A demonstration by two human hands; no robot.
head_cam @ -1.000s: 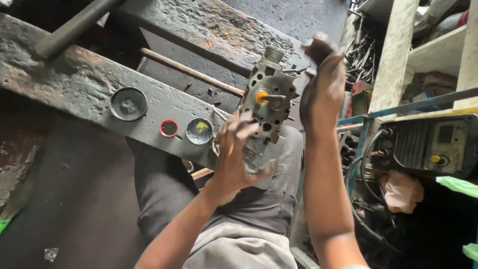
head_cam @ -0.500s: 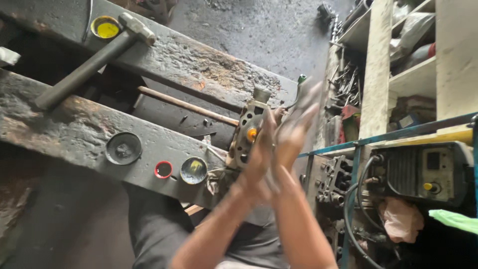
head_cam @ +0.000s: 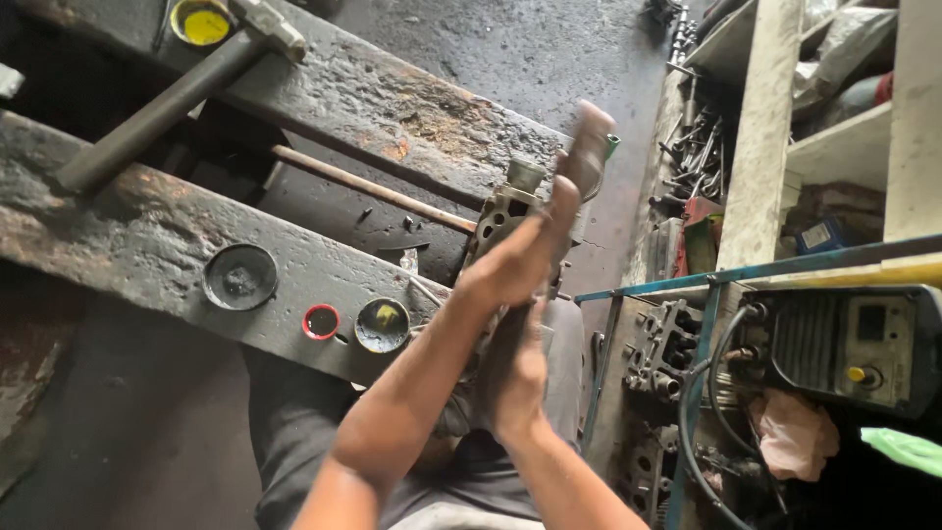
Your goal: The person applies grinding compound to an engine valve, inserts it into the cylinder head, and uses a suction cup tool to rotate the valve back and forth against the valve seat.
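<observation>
Between the two greasy steel beams, the metal engine part (head_cam: pixel 502 221) is sitting upright on its edge, turned so that only a narrow side with its round holes is facing the camera; a second ago its broad face, with an orange-tipped fitting, was showing. The left hand (head_cam: pixel 535 240) is pressing flat against that side, fingers (head_cam: pixel 587 147) stretched straight up and together, gripping nothing. The right hand (head_cam: pixel 512 378) is lying low behind the left forearm against the base of the part, and I cannot tell how far its fingers are curling (the forearm is hiding them). A second ago the hands were apart, one on each side; now the arms are crossing, so the piece is being swung round rather than lifted.

The near beam (head_cam: pixel 118 236) is carrying a dark round cap (head_cam: pixel 240 277), a small red ring (head_cam: pixel 321 321) and a lid with a yellow centre (head_cam: pixel 382 325). A hammer (head_cam: pixel 167 103) is leaning across the far beam (head_cam: pixel 392 98), beside a yellow-filled tin (head_cam: pixel 201 22), and a thin rusty rod (head_cam: pixel 373 188) is lying between the beams. The floor is oily concrete. To the right are standing pale shelves (head_cam: pixel 765 137), a blue frame (head_cam: pixel 706 285) and a dark welding machine (head_cam: pixel 854 344).
</observation>
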